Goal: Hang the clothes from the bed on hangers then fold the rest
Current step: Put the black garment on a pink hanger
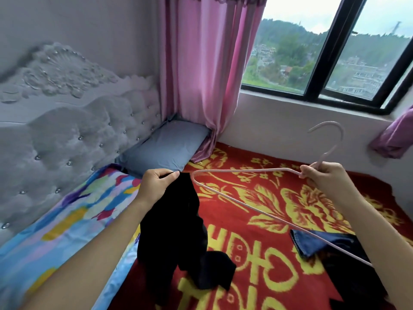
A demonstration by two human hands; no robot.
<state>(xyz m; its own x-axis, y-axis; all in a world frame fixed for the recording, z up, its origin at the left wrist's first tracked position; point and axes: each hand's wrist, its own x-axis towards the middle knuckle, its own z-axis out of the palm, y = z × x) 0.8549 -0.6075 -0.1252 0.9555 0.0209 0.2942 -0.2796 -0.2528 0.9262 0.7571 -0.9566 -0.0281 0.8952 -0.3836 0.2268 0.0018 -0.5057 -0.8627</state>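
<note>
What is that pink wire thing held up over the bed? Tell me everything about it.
A thin pale pink clothes hanger, seemingly coated wire: an open curved hook on top, a wide triangular frame below. Nothing hangs on it. The right hand grips it just below the hook, holding it tilted above the red and yellow blanket, its left corner close to the black garment.

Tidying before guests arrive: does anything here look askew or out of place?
Nothing is damaged or spilled. The pink curtain bunches on the blanket edge beside the pillow, and the garment in the left hand trails crumpled onto the blanket.
</note>
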